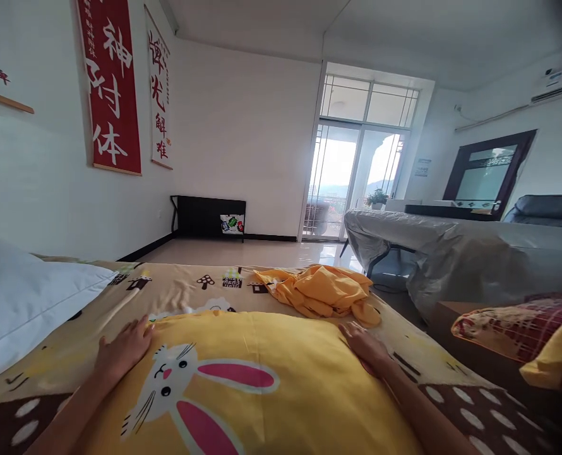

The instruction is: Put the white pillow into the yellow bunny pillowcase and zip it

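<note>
A plump yellow pillow [304, 379] with a printed white rabbit lies flat in front of me on the bed. My left hand [127, 344] rests at its far left corner, palm down, fingers stretched out along the edge. At the far right corner, my right hand [364, 344] lies against the pillow with its fingers extended. Both palms are hidden, and neither hand visibly grips the fabric. Just beyond the pillow is a crumpled orange-yellow cloth [326, 291], apart from my fingers.
Under the pillow spreads a patterned beige and brown blanket [181, 281]. A white pillow [39, 303] lies at the left. To the right stand a plastic-covered table [451, 237] and a cardboard box [444, 316] beside bundled fabric [513, 328]. A black panel [200, 215] leans at the far wall.
</note>
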Action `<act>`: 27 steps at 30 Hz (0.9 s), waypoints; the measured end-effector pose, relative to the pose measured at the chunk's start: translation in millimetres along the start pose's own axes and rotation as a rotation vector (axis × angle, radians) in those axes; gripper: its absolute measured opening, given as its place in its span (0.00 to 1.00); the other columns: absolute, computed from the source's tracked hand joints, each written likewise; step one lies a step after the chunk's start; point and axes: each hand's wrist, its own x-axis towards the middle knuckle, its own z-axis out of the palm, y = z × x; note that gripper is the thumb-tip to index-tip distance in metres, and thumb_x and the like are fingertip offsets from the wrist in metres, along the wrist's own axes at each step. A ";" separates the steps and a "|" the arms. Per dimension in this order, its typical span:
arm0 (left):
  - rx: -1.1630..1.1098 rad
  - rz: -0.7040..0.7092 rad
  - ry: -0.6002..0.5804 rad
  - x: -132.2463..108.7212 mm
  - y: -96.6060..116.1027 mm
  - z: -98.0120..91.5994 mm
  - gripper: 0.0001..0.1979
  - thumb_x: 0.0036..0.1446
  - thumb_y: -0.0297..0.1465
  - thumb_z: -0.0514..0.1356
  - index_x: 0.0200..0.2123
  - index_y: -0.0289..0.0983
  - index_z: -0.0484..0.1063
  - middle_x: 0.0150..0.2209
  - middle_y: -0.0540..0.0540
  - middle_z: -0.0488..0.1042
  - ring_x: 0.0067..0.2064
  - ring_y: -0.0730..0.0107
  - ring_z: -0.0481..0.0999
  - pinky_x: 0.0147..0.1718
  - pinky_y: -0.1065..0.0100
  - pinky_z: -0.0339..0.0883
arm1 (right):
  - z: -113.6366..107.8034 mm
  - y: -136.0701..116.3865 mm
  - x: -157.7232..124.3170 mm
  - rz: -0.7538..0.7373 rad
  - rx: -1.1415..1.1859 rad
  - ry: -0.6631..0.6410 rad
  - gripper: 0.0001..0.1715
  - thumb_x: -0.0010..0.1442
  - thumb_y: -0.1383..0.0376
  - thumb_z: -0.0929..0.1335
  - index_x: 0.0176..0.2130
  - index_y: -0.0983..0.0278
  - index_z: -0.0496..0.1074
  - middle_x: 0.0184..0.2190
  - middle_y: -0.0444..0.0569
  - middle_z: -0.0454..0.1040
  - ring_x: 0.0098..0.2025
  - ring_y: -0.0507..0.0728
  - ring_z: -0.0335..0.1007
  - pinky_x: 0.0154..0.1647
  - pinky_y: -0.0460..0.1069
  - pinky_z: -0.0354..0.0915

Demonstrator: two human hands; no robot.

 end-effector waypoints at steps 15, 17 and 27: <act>-0.067 0.591 -0.058 -81.8 83.3 23.8 0.27 0.64 0.46 0.43 0.65 0.49 0.51 0.65 0.50 0.53 0.66 0.62 0.54 0.63 0.52 0.51 | 20.6 -75.9 -89.7 -0.445 0.145 -0.066 0.35 0.65 0.46 0.54 0.65 0.57 0.55 0.66 0.47 0.50 0.68 0.58 0.44 0.67 0.60 0.43; -0.038 0.507 -0.002 -77.2 51.5 31.5 0.27 0.64 0.45 0.43 0.65 0.49 0.51 0.65 0.51 0.54 0.66 0.61 0.53 0.63 0.51 0.51 | 24.9 -46.7 -79.7 -0.363 0.131 -0.054 0.36 0.65 0.47 0.53 0.64 0.60 0.56 0.66 0.49 0.52 0.68 0.58 0.45 0.67 0.60 0.44; -0.097 0.343 0.249 -107.1 -79.3 87.8 0.31 0.62 0.43 0.43 0.67 0.48 0.41 0.64 0.49 0.59 0.63 0.63 0.61 0.57 0.58 0.63 | 60.1 55.6 -89.6 -0.107 0.456 0.041 0.41 0.59 0.42 0.55 0.60 0.63 0.63 0.63 0.50 0.59 0.66 0.60 0.51 0.66 0.56 0.49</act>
